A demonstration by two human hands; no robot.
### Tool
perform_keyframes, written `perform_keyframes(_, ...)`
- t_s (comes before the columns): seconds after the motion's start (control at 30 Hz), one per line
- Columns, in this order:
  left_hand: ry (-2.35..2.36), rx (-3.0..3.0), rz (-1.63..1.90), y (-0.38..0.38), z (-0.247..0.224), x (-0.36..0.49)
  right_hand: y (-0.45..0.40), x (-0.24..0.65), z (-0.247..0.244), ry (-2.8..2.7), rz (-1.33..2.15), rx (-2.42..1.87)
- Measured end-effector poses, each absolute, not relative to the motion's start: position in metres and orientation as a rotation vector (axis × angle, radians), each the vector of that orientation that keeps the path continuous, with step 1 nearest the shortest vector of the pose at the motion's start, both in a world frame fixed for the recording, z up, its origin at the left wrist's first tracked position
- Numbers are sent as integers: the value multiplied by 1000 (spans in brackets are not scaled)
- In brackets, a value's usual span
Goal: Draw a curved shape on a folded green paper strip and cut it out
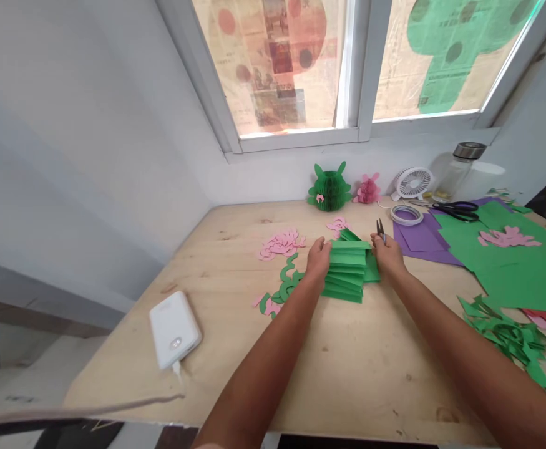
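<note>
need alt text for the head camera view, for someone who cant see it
Two bare hands, left and right, work at folded green paper on a wooden table, the right holding small scissors. Pink and green cutouts lie nearby; two paper figures, green and pink, stand behind.

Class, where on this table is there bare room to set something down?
Bare wood shows between the power bank and left forearm, between that and the right forearm, and left of the pink cutout pile. It is crowded at right: purple sheets, green sheets, green scraps.
</note>
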State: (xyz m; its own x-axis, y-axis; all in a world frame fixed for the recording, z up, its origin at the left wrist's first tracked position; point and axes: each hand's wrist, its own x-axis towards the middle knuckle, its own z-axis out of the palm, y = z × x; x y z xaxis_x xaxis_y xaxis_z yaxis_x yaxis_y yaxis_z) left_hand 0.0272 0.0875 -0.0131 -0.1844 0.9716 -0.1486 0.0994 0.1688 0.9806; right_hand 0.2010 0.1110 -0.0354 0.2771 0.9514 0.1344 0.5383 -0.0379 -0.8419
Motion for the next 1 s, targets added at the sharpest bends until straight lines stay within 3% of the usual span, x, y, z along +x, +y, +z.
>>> perform_keyframes(0.4,1578,1231,1114,78,-20,27,119,176,-37,-1433,625,-1655)
perform_keyframes(0.67,1581,1729,1006,62,-10,23,144,199,-8,-1657,533,-1790)
perform_keyframes(0.83,1610,2441,511,60,-16,38,160,191,6,-1895,367,-1949)
perform_keyframes(1.0,1585,2535,367,57,-34,39,165,184,4,-2062,259,-2057)
